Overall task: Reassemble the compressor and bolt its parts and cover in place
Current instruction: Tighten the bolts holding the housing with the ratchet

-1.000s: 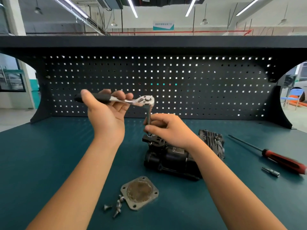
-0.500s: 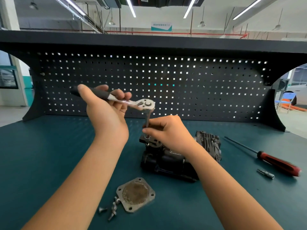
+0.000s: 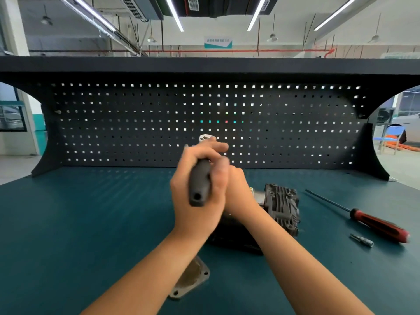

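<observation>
My left hand (image 3: 195, 221) grips the black handle of the ratchet wrench (image 3: 201, 178), whose butt end points at me. Its silver head (image 3: 205, 138) shows above my fingers. My right hand (image 3: 238, 192) sits just behind the left one, over the black compressor (image 3: 281, 205). Its blurred fingers curl where the ratchet's extension bar stands, and the bar itself is hidden. Only the compressor's finned end and lower body show. The square metal cover plate (image 3: 193, 278) lies on the bench near me, partly under my left forearm.
A red-handled screwdriver (image 3: 377, 223) and a small silver bit (image 3: 361, 239) lie right of the compressor on the teal bench (image 3: 91, 223). A black pegboard (image 3: 136, 123) closes off the back. My left forearm hides the loose screws.
My left hand has swung the ratchet handle from pointing left round towards me. My right hand has stayed on the compressor. The view has shifted so the forearm now covers the screws.
</observation>
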A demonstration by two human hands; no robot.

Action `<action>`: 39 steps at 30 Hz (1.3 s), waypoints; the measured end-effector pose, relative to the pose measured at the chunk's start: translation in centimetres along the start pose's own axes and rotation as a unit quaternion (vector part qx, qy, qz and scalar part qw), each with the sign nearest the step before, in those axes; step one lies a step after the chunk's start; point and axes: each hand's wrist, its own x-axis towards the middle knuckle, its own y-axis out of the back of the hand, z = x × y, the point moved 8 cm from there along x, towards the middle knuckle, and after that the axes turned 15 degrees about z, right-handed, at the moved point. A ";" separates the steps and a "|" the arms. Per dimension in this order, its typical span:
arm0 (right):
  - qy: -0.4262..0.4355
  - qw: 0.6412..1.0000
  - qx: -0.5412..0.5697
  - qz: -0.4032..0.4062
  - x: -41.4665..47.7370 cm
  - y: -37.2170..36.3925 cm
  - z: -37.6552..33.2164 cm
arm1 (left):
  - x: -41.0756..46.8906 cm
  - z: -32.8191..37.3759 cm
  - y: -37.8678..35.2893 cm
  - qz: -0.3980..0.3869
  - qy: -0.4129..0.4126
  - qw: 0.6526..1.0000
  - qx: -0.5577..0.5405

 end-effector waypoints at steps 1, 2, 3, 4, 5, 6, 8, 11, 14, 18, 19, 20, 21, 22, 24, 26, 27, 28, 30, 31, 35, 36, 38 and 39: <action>-0.033 0.999 0.004 0.000 0.3 -0.1 0.4 | 0.7 -0.6 0.7 0.024 0.022 0.999 -0.013; -0.041 0.999 -0.003 -0.023 0.2 -0.6 0.7 | 1.6 -1.2 1.4 0.050 0.057 0.997 -0.018; -0.044 0.997 0.026 -0.049 0.0 -1.2 0.6 | 2.4 -2.1 2.2 0.080 0.100 0.991 -0.028; -0.040 0.996 0.039 -0.067 -0.2 -1.4 0.2 | 2.9 -3.1 2.9 0.114 0.156 0.980 -0.049; -0.050 0.995 0.048 -0.076 -0.3 -1.4 0.2 | 3.2 -4.1 3.5 0.145 0.200 0.966 -0.071; -0.055 0.992 0.059 -0.092 -0.5 -1.5 0.0 | 3.4 -4.9 4.0 0.169 0.243 0.951 -0.090; -0.063 0.991 0.062 -0.100 -0.5 -1.3 0.0 | 3.7 -6.2 4.4 0.191 0.305 0.923 -0.136; -0.052 0.991 0.061 -0.105 -0.5 -0.9 -0.1 | 4.1 -7.7 4.9 0.219 0.380 0.879 -0.187; -0.052 0.990 0.047 -0.120 -0.5 -1.0 -0.1 | 4.5 -8.8 5.6 0.245 0.434 0.840 -0.216; -0.011 0.989 0.030 -0.145 -0.7 -1.2 -0.9 | 4.5 -9.9 5.8 0.251 0.491 0.796 -0.247; -0.004 0.989 0.027 -0.148 -0.6 -1.2 -1.0 | 4.6 -10.0 5.7 0.246 0.503 0.790 -0.250; 0.000 0.988 0.025 -0.151 -0.6 -1.2 -1.2 | 4.6 -10.1 5.5 0.237 0.514 0.785 -0.252; 0.000 0.988 0.026 -0.154 -0.6 -1.2 -1.1 | 4.7 -10.2 5.2 0.225 0.524 0.782 -0.253; -0.001 0.987 0.028 -0.158 -0.6 -1.1 -1.2 | 4.8 -10.3 4.9 0.210 0.533 0.780 -0.251; -0.005 0.986 0.031 -0.163 -0.6 -1.1 -1.2 | 5.0 -10.5 4.2 0.176 0.554 0.776 -0.244; -0.003 0.986 0.031 -0.164 -0.6 -1.1 -1.2 | 5.2 -10.7 3.0 0.126 0.583 0.767 -0.235; 0.002 0.986 0.027 -0.165 -0.6 -1.1 -1.3 | 5.3 -10.8 2.4 0.091 0.601 0.761 -0.227; 0.008 0.986 0.022 -0.165 -0.6 -1.2 -1.4 | 5.4 -10.8 1.7 0.051 0.618 0.755 -0.214; 0.017 0.986 0.014 -0.168 -0.7 -1.4 -1.5 | 5.4 -10.9 0.7 -0.028 0.645 0.741 -0.184; 0.026 0.985 0.008 -0.169 -0.7 -1.6 -1.6 | 5.4 -10.9 0.3 -0.058 0.651 0.737 -0.171; 0.079 0.988 -0.015 -0.132 -0.9 -1.7 -2.3 | 5.1 -10.7 0.1 -0.051 0.647 0.744 -0.160; 0.085 0.988 -0.018 -0.125 -0.9 -1.6 -2.4 | 5.1 -10.6 0.6 -0.012 0.634 0.755 -0.169; 0.085 0.991 -0.029 -0.103 -0.8 -1.4 -2.2 | 4.8 -10.2 2.7 0.094 0.585 0.783 -0.188; 0.079 0.993 -0.035 -0.085 -0.6 -1.2 -2.1 | 4.5 -9.5 4.0 0.133 0.556 0.796 -0.197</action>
